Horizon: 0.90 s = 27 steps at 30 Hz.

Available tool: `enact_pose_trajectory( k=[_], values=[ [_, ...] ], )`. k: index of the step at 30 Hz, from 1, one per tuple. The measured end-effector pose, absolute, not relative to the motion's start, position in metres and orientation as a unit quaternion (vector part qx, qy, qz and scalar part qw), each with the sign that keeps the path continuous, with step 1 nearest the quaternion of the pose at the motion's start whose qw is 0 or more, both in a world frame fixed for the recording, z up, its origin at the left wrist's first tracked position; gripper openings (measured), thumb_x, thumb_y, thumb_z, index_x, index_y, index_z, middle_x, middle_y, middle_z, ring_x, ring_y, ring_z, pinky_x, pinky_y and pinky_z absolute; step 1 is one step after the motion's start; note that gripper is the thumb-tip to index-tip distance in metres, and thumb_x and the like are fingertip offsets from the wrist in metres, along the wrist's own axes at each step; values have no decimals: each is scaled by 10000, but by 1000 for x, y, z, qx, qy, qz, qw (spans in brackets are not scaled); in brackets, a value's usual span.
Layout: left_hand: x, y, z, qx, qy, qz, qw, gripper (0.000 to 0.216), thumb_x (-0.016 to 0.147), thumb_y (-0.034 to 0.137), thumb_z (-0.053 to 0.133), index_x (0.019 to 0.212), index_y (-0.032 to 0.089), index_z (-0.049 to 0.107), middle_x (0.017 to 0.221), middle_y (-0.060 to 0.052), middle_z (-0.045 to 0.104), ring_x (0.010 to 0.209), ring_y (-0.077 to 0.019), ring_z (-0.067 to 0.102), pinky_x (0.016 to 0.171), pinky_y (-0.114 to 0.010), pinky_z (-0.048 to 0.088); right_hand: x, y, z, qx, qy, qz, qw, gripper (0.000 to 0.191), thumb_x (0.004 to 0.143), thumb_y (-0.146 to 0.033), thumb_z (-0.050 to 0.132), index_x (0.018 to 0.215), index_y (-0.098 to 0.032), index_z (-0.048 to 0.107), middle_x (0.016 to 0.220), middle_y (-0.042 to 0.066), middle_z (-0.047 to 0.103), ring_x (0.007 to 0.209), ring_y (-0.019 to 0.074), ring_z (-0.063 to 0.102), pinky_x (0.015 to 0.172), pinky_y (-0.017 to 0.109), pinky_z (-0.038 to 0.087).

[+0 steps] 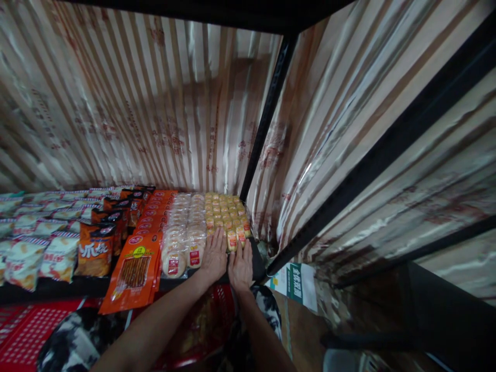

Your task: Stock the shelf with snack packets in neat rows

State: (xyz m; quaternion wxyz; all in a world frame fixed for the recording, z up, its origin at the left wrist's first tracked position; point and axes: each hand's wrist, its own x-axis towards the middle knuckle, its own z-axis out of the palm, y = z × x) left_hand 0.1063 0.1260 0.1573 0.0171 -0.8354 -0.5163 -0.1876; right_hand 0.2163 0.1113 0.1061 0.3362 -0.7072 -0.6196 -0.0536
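Observation:
My left hand [214,257] lies flat, fingers stretched forward, on the front of the rows of small yellow snack packs [225,209] at the right end of a dark shelf [50,287]. My right hand [241,266] rests flat beside it, fingertips touching the front yellow packs. Neither hand grips anything. Round pale cakes in clear wrap [182,243] lie in rows just left of my left hand.
Orange pouches [135,271], dark orange bags [95,250] and white chip bags [34,253] fill the shelf to the left. A striped curtain [155,113] hangs behind. A black shelf post [267,119] stands at the right. Below, a red basket [27,330] and a box [296,281].

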Motion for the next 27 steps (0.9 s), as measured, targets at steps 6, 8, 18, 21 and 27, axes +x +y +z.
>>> enact_pose_trajectory(
  k=[6,8,18,21,27],
  values=[
    [110,127,158,-841,-520,-150,-2,591,814,186,369,1368,-11,310,1467,-200,268,1385,-271,165,1104,-456,234,215,111,109,-717,-615,-36,326,539,912,-335,259,1346,-49,399,1486,175,237,1382,244,154,1069,426,281],
    [112,127,156,-838,-525,-150,-1,590,817,203,373,1362,-15,319,1460,-203,281,1384,-273,171,1104,-458,235,215,111,109,-716,-614,-34,331,537,913,-335,256,1349,-55,396,1486,173,239,1382,245,157,1068,437,279],
    [107,121,147,-842,-485,-237,16,526,861,174,354,1366,34,319,1468,-213,252,1390,-277,136,1072,-512,288,217,114,101,-690,-619,-38,373,545,909,-337,268,1366,-56,367,1471,179,275,1379,251,172,1068,466,272],
    [106,111,147,-844,-474,-249,25,492,881,179,347,1357,54,343,1471,-195,258,1389,-263,145,1080,-492,293,219,115,99,-686,-624,-41,372,570,903,-331,269,1374,-18,337,1448,200,309,1371,251,188,1070,463,270],
    [98,74,130,-854,-456,-248,16,536,827,141,420,1359,96,366,1463,-170,292,1384,-265,172,1078,-471,303,221,113,102,-665,-645,-53,373,587,901,-330,267,1381,6,305,1463,208,271,1382,254,148,1088,469,238]
  ],
)
